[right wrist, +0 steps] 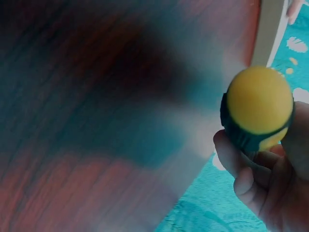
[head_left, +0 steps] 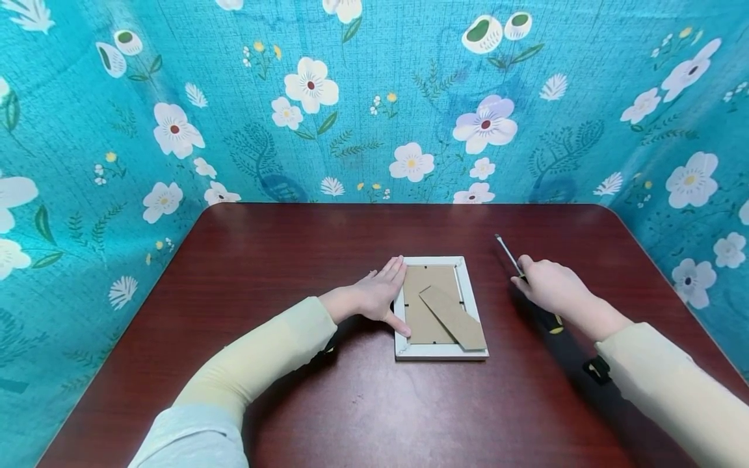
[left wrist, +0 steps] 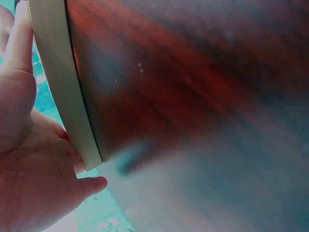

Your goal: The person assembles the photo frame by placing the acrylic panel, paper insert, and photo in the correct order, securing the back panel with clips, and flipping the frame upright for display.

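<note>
A white picture frame (head_left: 441, 353) lies back side up on the table, its brown backing board (head_left: 430, 275) showing, with small dark tabs along the edges. A cardboard stand leg (head_left: 458, 320) slants across that board. My left hand (head_left: 379, 296) rests on the frame's left edge, fingers straight and thumb spread over the near left corner. In the left wrist view, the frame's side (left wrist: 60, 82) runs past the hand. My right hand (head_left: 547, 286) grips a screwdriver (head_left: 509, 253) right of the frame, its metal tip pointing away. The rounded yellow handle end (right wrist: 260, 99) fills part of the right wrist view.
The dark red wooden table (head_left: 281, 240) has rounded far corners. Behind it and at both sides hangs a blue flowered cloth (head_left: 363, 123). A black strap piece (head_left: 597, 369) sits at the right wrist.
</note>
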The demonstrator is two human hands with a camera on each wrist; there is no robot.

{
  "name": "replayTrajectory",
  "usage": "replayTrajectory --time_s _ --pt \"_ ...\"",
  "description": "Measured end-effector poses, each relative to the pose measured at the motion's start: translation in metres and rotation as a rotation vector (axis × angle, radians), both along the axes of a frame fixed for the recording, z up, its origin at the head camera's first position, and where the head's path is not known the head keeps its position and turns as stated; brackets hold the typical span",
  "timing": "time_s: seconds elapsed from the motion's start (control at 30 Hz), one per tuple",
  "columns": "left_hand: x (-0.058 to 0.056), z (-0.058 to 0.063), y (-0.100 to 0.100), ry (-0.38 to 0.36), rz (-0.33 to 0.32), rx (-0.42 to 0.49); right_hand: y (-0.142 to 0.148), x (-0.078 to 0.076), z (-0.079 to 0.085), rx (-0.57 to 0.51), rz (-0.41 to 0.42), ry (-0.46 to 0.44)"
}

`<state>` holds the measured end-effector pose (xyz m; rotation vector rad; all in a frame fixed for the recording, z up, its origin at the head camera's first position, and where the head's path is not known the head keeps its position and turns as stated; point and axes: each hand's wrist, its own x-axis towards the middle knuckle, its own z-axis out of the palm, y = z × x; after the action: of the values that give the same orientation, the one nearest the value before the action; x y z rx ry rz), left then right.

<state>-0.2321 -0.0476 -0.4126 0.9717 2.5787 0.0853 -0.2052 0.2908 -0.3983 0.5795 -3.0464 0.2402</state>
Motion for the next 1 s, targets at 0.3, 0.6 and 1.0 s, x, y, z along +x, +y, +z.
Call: replayTrajectory --time_s 0.3,0.6,1.0 --pt "0.003 -0.005 -0.001 0.013 -0.006 -0.001 0.002 -0.009 -0.021 -0.005 -0.071 -0.089" --pt "0.001 -0.008 -0.003 0.027 -0.012 -0.006 0.002 -0.015 -0.032 -0.025 -0.103 -0.086" --pt "0.002 -0.006 -0.002 0.020 -0.009 -0.003 -0.001 -0.018 -0.028 -0.020 -0.150 -0.158"
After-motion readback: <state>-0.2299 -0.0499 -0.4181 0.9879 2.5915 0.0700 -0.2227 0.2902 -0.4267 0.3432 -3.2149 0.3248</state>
